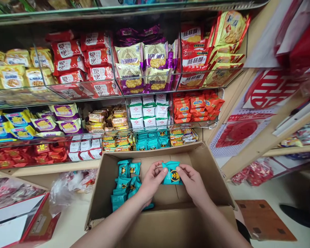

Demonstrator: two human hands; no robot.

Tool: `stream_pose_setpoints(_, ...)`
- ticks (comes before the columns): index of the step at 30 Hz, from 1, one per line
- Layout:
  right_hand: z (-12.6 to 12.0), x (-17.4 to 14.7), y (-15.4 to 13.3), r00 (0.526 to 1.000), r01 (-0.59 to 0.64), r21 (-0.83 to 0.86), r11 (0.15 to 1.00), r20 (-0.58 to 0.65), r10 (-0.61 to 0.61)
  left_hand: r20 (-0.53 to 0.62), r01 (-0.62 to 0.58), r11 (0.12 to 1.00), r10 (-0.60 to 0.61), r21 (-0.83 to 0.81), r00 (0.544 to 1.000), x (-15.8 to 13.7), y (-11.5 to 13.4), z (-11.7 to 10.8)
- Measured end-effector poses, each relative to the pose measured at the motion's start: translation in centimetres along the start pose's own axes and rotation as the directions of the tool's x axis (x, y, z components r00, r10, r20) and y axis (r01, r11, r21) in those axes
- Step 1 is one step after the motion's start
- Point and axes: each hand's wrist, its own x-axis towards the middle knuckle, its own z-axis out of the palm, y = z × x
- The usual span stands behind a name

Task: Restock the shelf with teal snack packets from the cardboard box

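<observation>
Over an open cardboard box (204, 172), a small teal snack packet (171, 174) with a black and yellow round emblem is pinched between both hands. My left hand (155, 177) grips its left edge with thumb and fingers, and my right hand (191, 179) grips its right edge. Inside the box, several matching teal packets (122, 184) are stacked along the left side. My left wrist and forearm hide part of that stack. Just beyond the box's far rim, more teal packets (152, 143) fill a compartment of the low shelf.
Glass-fronted shelves hold red snack packets (68, 50), white-and-green packets (149, 112) and orange packets (196, 106). A red carton (38, 224) stands on the floor at left, near a clear plastic bag (63, 189). At right lie a brown board (266, 220) and a person's dark shoe (297, 215).
</observation>
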Motion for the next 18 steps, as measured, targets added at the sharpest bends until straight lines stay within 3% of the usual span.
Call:
stream_pose_setpoints(3,-0.2,-0.4,-0.2,1.000,0.028,-0.050,0.998,0.002,-0.028,0.087,0.013,0.995,-0.022,0.095,0.996,-0.2,0.2,-0.3)
stream_pose_setpoints(5,-1.5,-0.4,-0.8,0.994,0.104,-0.193,0.976,-0.003,-0.107,0.053,-0.150,0.963,0.142,0.225,0.989,0.8,1.4,-1.3)
stream_pose_setpoints(6,-2.6,-0.2,-1.3,0.982,0.171,-0.298,0.939,-0.031,-0.189,0.010,-0.265,0.912,0.276,0.314,0.961,1.7,2.4,-2.1)
stream_pose_setpoints(7,-4.0,0.1,-1.7,0.952,0.239,-0.422,0.874,-0.074,-0.296,-0.032,-0.372,0.829,0.423,0.418,0.906,2.7,3.5,-3.1)
stream_pose_setpoints(9,-7.2,1.3,-2.2,0.835,0.328,-0.674,0.661,-0.120,-0.536,-0.014,-0.419,0.615,0.574,0.668,0.819,5.3,5.8,-5.1)
stream_pose_setpoints(10,-8.8,1.9,-2.1,0.773,0.313,-0.775,0.549,-0.128,-0.622,0.033,-0.378,0.518,0.557,0.767,0.830,6.6,6.9,-6.1)
stream_pose_setpoints(11,-10.3,2.6,-1.8,0.737,0.272,-0.838,0.473,-0.134,-0.662,0.076,-0.293,0.404,0.474,0.867,0.877,8.0,7.8,-6.9)
stream_pose_setpoints(12,-11.6,3.3,-1.1,0.731,0.230,-0.866,0.444,-0.148,-0.667,0.083,-0.198,0.295,0.361,0.935,0.929,9.3,8.5,-7.6)
stream_pose_setpoints(13,-12.7,3.9,-0.3,0.749,0.194,-0.868,0.458,-0.170,-0.640,0.066,-0.119,0.200,0.252,0.973,0.966,10.7,8.9,-8.2)
stream_pose_setpoints(15,-13.9,4.6,1.4,0.803,0.163,-0.817,0.553,-0.215,-0.556,-0.008,-0.001,0.079,0.109,0.997,0.994,13.2,9.3,-8.8)
stream_pose_setpoints(18,-14.0,4.8,3.2,0.810,0.189,-0.760,0.622,-0.238,-0.536,-0.074,0.073,0.019,0.075,0.997,0.994,16.5,9.0,-9.1)
